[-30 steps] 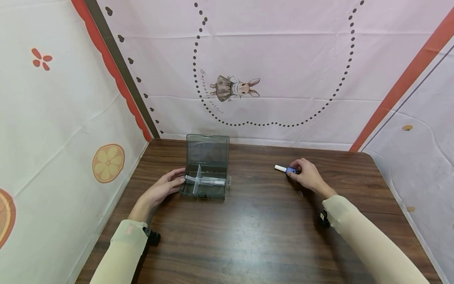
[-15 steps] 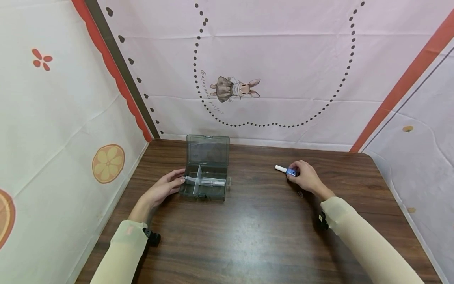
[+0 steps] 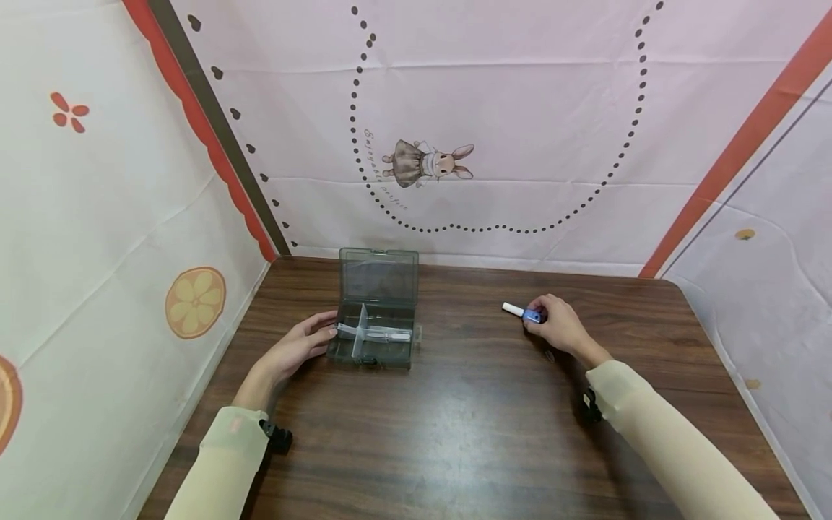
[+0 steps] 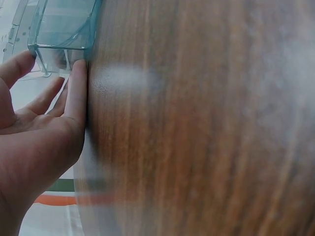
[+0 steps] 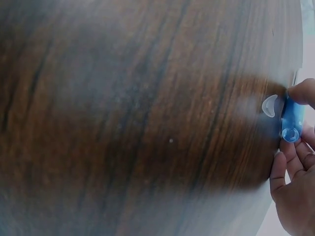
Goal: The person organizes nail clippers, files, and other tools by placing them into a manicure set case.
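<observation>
Two bare hands work at either side of a dark brown wood-grain surface point(image 3: 448, 426). At the person's left, a translucent grey-green plastic compartment box point(image 3: 383, 355) stands near the back edge, its hinged lid point(image 3: 380, 278) raised. Inside the box, one clear upright divider point(image 3: 360, 332) runs from front to back, and a pale lengthwise divider point(image 3: 393, 336) crosses it. A small clear tab point(image 3: 418, 334) juts from the box's right side.

The left hand point(image 3: 299, 348) touches the left end of the box. Its grip is apart: in the left wrist view the thumb lies at one corner and the fingers, fairly straight, reach the same end wall lower down, beside the surface.

Well to the right of the box, the right hand point(image 3: 554, 323) has its grip clamped on a small blue bottle point(image 3: 532, 316), pinched between thumb and fingers. Its long white cap point(image 3: 512, 309) points toward the box and slightly away from the person. The bottle is held low, but whether it touches the surface cannot be told. A clear crescent-shaped piece point(image 5: 269, 106) lies just beside the bottle.

Pale yellow-green sleeves point(image 3: 227, 440) cover both arms, with a black wrist camera point(image 3: 278, 438) at each cuff. Behind the surface hangs a pinkish cloth point(image 3: 520, 130) printed with a rabbit in a dress point(image 3: 425, 163).
</observation>
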`<state>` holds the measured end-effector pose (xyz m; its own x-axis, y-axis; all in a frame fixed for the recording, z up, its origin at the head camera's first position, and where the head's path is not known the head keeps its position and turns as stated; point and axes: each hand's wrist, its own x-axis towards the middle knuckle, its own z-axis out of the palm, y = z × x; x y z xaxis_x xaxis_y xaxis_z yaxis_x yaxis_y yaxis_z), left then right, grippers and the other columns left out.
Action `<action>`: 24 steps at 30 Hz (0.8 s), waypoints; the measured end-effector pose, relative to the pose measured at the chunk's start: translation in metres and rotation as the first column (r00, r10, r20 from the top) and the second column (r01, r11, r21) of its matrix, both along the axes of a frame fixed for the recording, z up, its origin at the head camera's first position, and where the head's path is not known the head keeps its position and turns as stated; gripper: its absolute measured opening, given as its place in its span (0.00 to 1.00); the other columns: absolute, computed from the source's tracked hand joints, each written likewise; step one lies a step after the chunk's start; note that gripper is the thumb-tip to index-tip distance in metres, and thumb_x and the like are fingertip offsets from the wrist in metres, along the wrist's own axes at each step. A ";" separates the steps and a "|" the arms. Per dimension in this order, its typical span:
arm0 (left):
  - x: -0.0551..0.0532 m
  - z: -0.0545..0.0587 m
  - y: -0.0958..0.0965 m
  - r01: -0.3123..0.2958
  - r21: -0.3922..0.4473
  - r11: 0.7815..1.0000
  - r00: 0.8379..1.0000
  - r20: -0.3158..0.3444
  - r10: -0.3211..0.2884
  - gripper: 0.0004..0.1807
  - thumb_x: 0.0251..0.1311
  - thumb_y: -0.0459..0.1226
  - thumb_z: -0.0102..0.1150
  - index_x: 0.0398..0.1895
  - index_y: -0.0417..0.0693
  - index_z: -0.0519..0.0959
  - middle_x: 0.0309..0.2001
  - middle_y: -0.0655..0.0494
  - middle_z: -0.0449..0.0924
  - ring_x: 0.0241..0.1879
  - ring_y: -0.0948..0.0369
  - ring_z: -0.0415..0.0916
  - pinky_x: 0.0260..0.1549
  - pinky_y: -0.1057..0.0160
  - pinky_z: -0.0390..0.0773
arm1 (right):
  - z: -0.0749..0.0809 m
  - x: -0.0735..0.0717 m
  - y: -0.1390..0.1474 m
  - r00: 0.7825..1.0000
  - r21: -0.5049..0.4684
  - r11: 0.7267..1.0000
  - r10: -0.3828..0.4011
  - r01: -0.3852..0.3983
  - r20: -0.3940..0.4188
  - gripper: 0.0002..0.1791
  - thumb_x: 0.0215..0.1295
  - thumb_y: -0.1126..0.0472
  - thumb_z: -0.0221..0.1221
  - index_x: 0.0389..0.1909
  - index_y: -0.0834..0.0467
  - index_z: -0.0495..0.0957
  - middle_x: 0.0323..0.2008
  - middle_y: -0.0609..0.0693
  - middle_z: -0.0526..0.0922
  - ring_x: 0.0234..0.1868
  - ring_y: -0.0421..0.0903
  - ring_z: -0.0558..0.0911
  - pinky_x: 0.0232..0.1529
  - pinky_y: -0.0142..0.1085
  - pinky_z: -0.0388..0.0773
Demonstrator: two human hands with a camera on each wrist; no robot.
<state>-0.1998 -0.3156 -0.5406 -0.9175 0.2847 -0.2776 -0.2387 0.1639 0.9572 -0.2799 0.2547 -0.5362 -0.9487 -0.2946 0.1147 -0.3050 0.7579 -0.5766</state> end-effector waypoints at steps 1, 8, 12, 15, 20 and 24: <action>0.000 0.000 0.000 -0.001 0.000 1.000 1.000 0.001 0.001 0.39 0.81 0.47 0.56 0.86 0.47 0.52 0.84 0.41 0.48 0.81 0.41 0.51 0.76 0.35 0.56 | 0.001 0.000 -0.001 1.000 0.003 1.000 0.003 -0.003 -0.001 0.16 0.62 0.62 0.73 0.46 0.65 0.82 0.41 0.57 0.81 0.42 0.54 0.78 0.45 0.48 0.75; -0.001 -0.001 0.000 -0.004 -0.016 1.000 1.000 0.004 0.004 0.39 0.80 0.48 0.56 0.86 0.49 0.53 0.83 0.41 0.51 0.80 0.43 0.53 0.76 0.35 0.57 | 0.004 0.000 -0.002 1.000 0.022 1.000 0.010 -0.010 0.010 0.15 0.62 0.63 0.73 0.45 0.65 0.82 0.40 0.57 0.80 0.41 0.54 0.78 0.44 0.46 0.74; 0.001 -0.001 0.000 0.004 -0.014 1.000 1.000 0.001 -0.003 0.40 0.81 0.47 0.55 0.86 0.47 0.51 0.83 0.40 0.49 0.81 0.42 0.52 0.76 0.35 0.56 | 0.005 0.002 -0.002 1.000 0.033 0.999 0.016 -0.017 0.025 0.15 0.63 0.63 0.72 0.46 0.65 0.81 0.40 0.57 0.80 0.41 0.53 0.77 0.44 0.47 0.74; 0.002 -0.001 0.001 -0.003 -0.019 1.000 1.000 0.006 0.003 0.40 0.81 0.48 0.56 0.86 0.48 0.52 0.83 0.40 0.50 0.80 0.42 0.52 0.76 0.36 0.56 | 0.005 0.003 -0.003 0.999 0.038 0.999 0.017 -0.018 0.034 0.15 0.64 0.63 0.72 0.46 0.65 0.81 0.40 0.56 0.80 0.41 0.53 0.77 0.44 0.47 0.74; 0.002 0.000 0.002 -0.017 -0.024 1.000 1.000 0.020 0.018 0.40 0.80 0.48 0.57 0.86 0.48 0.52 0.83 0.41 0.51 0.80 0.44 0.53 0.76 0.38 0.58 | 0.005 0.003 -0.002 0.999 0.037 0.999 0.017 -0.018 0.029 0.15 0.64 0.63 0.72 0.46 0.65 0.81 0.40 0.56 0.80 0.41 0.53 0.77 0.44 0.46 0.74; 0.002 0.000 0.003 -0.022 -0.025 0.999 0.999 0.023 0.022 0.40 0.80 0.49 0.57 0.86 0.49 0.53 0.83 0.42 0.52 0.81 0.44 0.53 0.76 0.38 0.58 | 0.005 0.002 -0.002 1.000 0.033 0.999 0.017 -0.018 0.018 0.15 0.63 0.63 0.73 0.45 0.65 0.81 0.40 0.56 0.80 0.41 0.53 0.77 0.44 0.46 0.74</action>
